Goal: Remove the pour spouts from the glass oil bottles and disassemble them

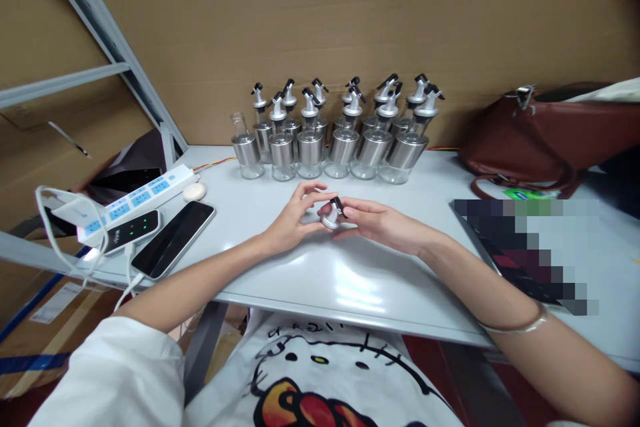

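Observation:
Just above the table, both my hands close around one silver pour spout point(331, 219) with a black flip lever. My left hand point(295, 219) grips its base from the left between thumb and fingers. My right hand point(370, 217) pinches at the black lever from the right. Behind them stand several glass oil bottles point(310, 150) with steel sleeves, in two rows, most capped with the same kind of spout. The bottle at the far left of the front row point(247, 150) has a bare, uncapped neck.
Left on the grey table point(300, 280) lie a phone point(175, 240), a black device with green lights point(134, 230), a white power strip point(143, 197) and a round white case point(195, 192). At right are a brown leather bag point(540, 137) and a partly blurred dark flat object point(500, 247).

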The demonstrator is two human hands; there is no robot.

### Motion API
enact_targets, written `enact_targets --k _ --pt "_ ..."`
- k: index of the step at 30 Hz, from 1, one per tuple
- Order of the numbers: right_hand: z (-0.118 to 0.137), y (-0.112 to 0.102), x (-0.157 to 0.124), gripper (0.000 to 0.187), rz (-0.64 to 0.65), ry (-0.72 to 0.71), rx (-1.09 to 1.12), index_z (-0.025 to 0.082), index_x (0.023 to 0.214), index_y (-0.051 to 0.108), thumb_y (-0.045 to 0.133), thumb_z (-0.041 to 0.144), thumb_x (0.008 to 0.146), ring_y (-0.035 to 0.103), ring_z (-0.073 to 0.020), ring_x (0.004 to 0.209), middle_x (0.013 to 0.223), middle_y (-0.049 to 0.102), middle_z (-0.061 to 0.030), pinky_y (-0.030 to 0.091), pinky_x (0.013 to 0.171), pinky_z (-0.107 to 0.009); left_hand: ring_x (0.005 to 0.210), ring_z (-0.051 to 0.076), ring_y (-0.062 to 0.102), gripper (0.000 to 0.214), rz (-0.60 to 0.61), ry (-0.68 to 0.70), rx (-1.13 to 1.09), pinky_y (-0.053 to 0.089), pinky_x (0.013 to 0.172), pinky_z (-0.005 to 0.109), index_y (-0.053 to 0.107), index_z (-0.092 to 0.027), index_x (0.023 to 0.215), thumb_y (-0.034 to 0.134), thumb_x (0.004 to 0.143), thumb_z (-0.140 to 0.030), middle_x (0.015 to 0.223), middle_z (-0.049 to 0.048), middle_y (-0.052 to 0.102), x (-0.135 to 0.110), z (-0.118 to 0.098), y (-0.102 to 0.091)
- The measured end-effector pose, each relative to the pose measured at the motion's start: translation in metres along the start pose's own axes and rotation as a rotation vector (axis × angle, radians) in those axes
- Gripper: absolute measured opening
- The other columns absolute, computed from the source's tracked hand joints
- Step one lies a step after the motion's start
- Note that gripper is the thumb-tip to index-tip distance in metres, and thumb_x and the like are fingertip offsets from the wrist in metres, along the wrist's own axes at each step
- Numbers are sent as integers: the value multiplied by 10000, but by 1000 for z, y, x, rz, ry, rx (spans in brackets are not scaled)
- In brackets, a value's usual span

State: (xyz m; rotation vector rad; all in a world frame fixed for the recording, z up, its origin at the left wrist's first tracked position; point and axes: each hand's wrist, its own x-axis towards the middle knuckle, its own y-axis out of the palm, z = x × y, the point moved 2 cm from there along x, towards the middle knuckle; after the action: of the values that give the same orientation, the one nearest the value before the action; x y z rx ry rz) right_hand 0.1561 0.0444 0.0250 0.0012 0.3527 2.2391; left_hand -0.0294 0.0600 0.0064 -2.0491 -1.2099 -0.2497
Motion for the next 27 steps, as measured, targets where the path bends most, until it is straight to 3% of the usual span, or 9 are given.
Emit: enact_targets --k 9,16,23,27 --pt "0 3 3 295 -29 -14 7 193 923 674 716 423 741 611 -169 905 1057 634 -54 503 881 -371 1215 240 429 506 26 -98 -20 445 940 362 551 -311 1225 727 751 -303 1246 68 435 2 -5 -1" --pt "2 3 2 297 -120 -2 45 200 906 712 760 401 693 641 -169 875 978 697 -50 495 894 -358 981 167 537 535 48 -50 -50 450 882 312 474 -278 1308 657 810 -216 1052 41 553 1 -6 2" --pt "5 6 3 330 -205 -11 -100 189 918 704 707 458 727 637 -183 926 1018 691 -59 510 876 -346 1026 182 528 542 33 -26 -12 437 907 338 445 -310 1332 629 832 -210 1100 50 568 1 -3 3" --pt "5 4 4 362 -306 -81 -247 195 980 651 676 466 742 628 -174 881 1024 656 -59 539 764 -319 997 179 537 554 13 -53 -23 457 870 325 450 -316 1329 643 820 -213 1079 46 570 1 -1 3"
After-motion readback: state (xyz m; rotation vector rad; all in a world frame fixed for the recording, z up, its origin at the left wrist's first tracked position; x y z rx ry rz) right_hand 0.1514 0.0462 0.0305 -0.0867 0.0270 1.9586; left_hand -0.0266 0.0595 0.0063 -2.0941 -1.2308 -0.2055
